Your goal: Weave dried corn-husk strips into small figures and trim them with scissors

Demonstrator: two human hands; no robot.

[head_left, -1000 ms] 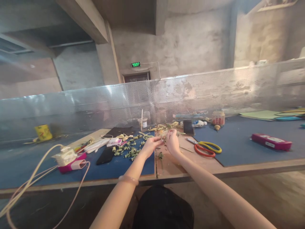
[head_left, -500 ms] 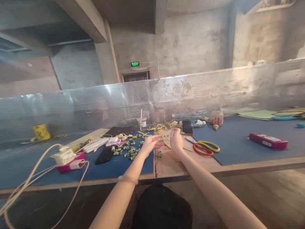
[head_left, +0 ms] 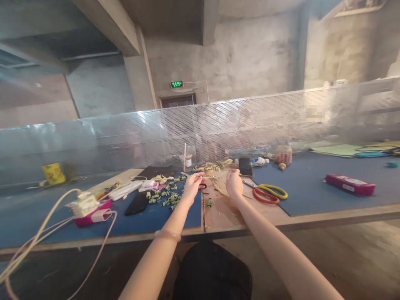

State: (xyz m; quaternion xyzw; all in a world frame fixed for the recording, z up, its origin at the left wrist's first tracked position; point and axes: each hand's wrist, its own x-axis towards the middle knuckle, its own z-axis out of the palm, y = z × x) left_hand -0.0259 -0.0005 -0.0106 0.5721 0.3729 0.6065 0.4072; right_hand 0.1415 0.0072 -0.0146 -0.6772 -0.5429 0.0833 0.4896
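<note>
A thin pale-green strand (head_left: 215, 177) runs roughly level between my two hands, above the pinkish-brown board (head_left: 225, 214). The fingers of my left hand (head_left: 193, 186) are pinched at its left end. My right hand (head_left: 234, 183) is closed around its other end, and its fingertips are partly hidden. Left of my left hand lies a scatter of crinkled green pieces (head_left: 171, 200), and one small green clump (head_left: 209, 203) sits on the board below. Scissors with red and yellow handles (head_left: 267, 195) lie just right of my right hand. A small red-orange loop (head_left: 203, 186) shows beside my left fingers.
A black phone (head_left: 136, 203) and a magenta power strip with white plugs (head_left: 89, 210) lie to the left, cables hanging off the edge. Farther back stand a plastic cup with a straw (head_left: 186, 161) and a jar (head_left: 283, 154). A magenta box (head_left: 350, 184) is at right.
My left hand has gone from loosely spread fingers to a pinch. The strand is now stretched between both hands, and the red-orange loop shows beside the left one.
</note>
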